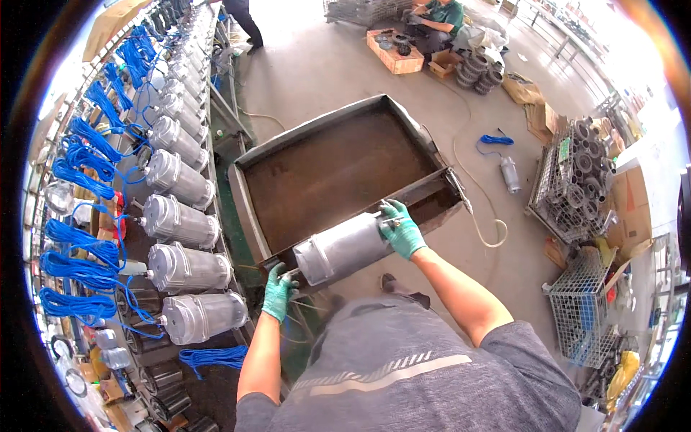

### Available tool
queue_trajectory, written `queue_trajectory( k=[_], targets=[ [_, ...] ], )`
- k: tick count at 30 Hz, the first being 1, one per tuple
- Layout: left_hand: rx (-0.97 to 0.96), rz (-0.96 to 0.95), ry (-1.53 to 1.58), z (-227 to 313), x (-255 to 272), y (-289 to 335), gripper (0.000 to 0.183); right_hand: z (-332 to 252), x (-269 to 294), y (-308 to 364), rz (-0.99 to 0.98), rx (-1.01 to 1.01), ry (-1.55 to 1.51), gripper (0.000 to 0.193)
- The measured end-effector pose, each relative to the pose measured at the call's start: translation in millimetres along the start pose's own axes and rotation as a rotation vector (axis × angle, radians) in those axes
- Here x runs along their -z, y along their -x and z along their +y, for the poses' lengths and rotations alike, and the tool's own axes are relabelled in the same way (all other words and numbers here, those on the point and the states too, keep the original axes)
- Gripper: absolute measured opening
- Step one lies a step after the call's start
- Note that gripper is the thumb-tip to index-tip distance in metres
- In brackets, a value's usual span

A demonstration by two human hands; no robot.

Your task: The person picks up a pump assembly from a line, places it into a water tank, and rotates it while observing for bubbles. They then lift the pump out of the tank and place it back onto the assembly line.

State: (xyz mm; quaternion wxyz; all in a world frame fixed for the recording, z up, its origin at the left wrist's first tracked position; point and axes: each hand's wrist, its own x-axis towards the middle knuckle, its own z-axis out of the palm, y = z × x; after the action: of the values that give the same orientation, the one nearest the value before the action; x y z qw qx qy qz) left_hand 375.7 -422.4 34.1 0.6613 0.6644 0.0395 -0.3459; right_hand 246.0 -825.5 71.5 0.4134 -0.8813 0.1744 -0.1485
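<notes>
A silver-grey cylindrical motor (pixel 345 250) lies on its side over the near edge of a large metal water tank (pixel 248 209). My left hand (pixel 279 291), in a green glove, has its fingers closed round the thin shaft at the motor's left end. At the opposite end, my green-gloved right hand (pixel 403 229) grips the motor, its fingers curled over the end fitting. Brownish water fills the tank's main part, and a narrower compartment (pixel 432 198) runs along its near side.
A row of similar motors (pixel 183 219) with coiled blue cables (pixel 79 302) lines the bench at left. One motor (pixel 509 175) lies on the floor at right, near a hose (pixel 497 234) and a wire cage of metal rings (pixel 576 180). A co-worker (pixel 439 21) sits at the back.
</notes>
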Motion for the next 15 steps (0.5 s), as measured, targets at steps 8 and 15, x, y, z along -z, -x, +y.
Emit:
queue_trajectory(
  k=[8, 15],
  targets=[
    [-0.101, 0.330, 0.240, -9, 15, 40, 0.058, 39, 76, 18, 0.012, 0.077, -0.002, 0.071],
    [-0.047, 0.376, 0.274, -32, 9, 81, 0.047, 201, 143, -6, 0.439, -0.627, 0.440, 0.049]
  ],
)
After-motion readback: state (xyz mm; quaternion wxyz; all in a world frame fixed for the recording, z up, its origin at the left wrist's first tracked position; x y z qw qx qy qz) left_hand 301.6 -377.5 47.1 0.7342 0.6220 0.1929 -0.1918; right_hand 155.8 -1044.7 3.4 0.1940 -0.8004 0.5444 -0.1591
